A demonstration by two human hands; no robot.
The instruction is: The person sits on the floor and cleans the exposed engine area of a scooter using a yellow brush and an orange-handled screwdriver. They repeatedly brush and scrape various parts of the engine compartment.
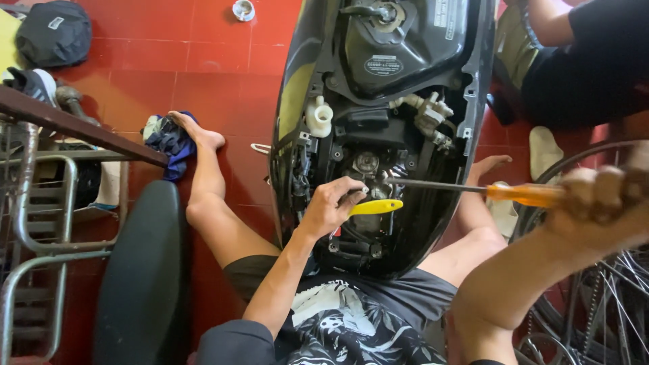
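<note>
- Yellow-handled tool gripped in left hand, fingers curled shut around it, tip buried among dark engine parts inside opened scooter body.
- Long screwdriver with orange handle clenched in right hand close to camera and blurred, shaft running level toward left hand, tip meeting same cluster of parts.
- Left arm bent at elbow, wrist cocked downward over the cavity; right arm extended from frame's right edge, forearm angled up, fist tight on handle.
- Risk, judged from this pose: long shaft held far from its tip, so a slip off the fastener likely to jab left fingers sitting just beside the point, or gouge nearby white plastic cap and wiring.
- Second risk: both tools crowding one spot, so levering one against the other could pop either loose.
- Bare legs splayed either side of the scooter on red tiled floor; blue rag near left foot.
- Black seat cushion and metal frame at left; bicycle wheel at lower right; another person's dark sleeve at top right.
</note>
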